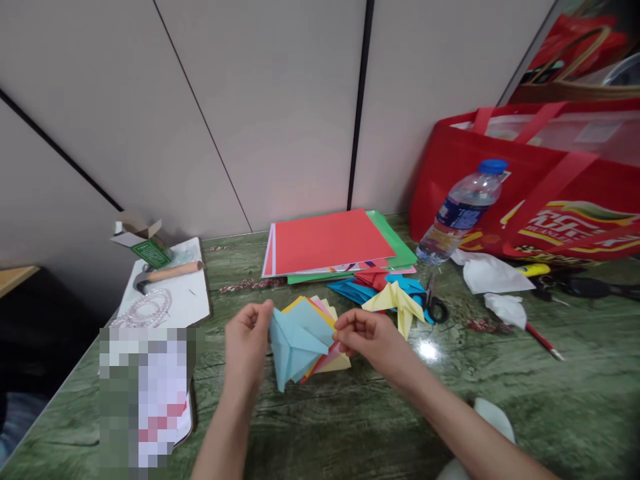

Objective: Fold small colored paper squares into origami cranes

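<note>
My left hand (246,343) pinches the left corner of a light blue folded paper (295,343). My right hand (367,337) pinches its right side. The paper is held just above a small pile of yellow and pink paper squares (333,360) on the green marbled table (350,427). A finished yellow origami figure (397,303) lies just beyond my right hand, beside blue and red folded pieces (360,287).
A stack of coloured sheets (330,247) with red on top lies at the back. Scissors (434,307), a water bottle (463,210), a red bag (540,180), crumpled tissues (493,277) and a pencil (545,341) are on the right. A hammer (167,273), beads (145,308) and a small box (143,241) are on the left.
</note>
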Available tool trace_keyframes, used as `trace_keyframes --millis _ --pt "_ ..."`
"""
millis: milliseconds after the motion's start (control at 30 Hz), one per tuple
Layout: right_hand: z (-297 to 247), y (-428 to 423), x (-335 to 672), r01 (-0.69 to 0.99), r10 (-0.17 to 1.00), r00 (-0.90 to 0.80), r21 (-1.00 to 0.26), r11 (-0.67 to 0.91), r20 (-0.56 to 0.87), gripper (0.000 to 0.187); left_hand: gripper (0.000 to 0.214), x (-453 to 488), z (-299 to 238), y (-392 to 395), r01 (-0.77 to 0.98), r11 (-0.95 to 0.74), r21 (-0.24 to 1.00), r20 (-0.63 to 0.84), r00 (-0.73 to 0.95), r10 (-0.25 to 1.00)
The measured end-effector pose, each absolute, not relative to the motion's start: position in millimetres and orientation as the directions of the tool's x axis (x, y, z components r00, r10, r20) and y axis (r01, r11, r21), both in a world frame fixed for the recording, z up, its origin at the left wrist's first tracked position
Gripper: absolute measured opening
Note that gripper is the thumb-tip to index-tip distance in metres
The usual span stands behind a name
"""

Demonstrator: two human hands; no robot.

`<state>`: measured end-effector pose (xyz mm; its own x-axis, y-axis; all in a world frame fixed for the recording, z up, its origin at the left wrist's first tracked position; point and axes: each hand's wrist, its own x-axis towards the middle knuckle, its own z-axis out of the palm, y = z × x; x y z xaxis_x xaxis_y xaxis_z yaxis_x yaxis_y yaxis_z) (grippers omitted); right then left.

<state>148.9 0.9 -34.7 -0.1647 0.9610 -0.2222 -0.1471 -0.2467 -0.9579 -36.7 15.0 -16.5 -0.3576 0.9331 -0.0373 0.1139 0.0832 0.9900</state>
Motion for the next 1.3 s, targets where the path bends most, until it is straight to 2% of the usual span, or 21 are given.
trace_keyframes --millis 133,367,500,700,800,933,1067,1300 --pt "-35.8 1.8 148.8 -0.132 0.973 -0.139 -0.97 -0.204 -0.185 0.022 0.026 -12.2 -13.9 4.8 0.296 0.041 0.954 0.021 -0.204 0.979" --pt "-33.0 -4.0 146.2 -0.177 0.927 -0.309 -0.945 -0.275 -0.212 0.027 0.022 1.3 -14.5 -3.4 0.43 -0.081 0.899 0.102 -0.026 0.994" --pt "-33.3 -3.9 146.2 -0.184 0.938 -0.281 -0.948 -0.261 -0.203 0.026 0.02 0.5 -11.0 -3.1 0.386 -0.082 0.919 0.094 -0.012 0.995" --pt "-29.4 -0.5 146.7 -0.186 0.974 -0.112 -0.959 -0.215 -0.197 0.022 0.021 2.2 -4.6 -1.9 0.248 0.039 0.968 -0.069 0.115 0.991" --pt "-27.5 -0.1 146.9 -0.224 0.977 -0.055 -0.951 -0.212 -0.205 0.023 0.021 2.9 -5.4 -2.0 0.226 0.092 0.97 -0.123 0.124 0.985" --pt "-26.1 -1.6 147.4 -0.377 0.947 -0.182 -0.871 -0.315 -0.263 0.028 0.017 3.0 -8.2 -2.3 0.209 0.144 0.967 -0.171 0.117 0.978" --pt "-25.3 -2.5 148.6 -0.467 0.925 -0.268 -0.804 -0.368 -0.268 0.027 0.022 3.4 -9.6 -1.8 0.258 0.135 0.957 -0.155 0.06 0.986" --pt "-28.4 0.3 149.3 -0.474 0.931 -0.199 -0.801 -0.365 -0.306 0.029 0.026 3.3 -11.1 -1.0 0.347 0.073 0.935 -0.083 0.015 0.996"
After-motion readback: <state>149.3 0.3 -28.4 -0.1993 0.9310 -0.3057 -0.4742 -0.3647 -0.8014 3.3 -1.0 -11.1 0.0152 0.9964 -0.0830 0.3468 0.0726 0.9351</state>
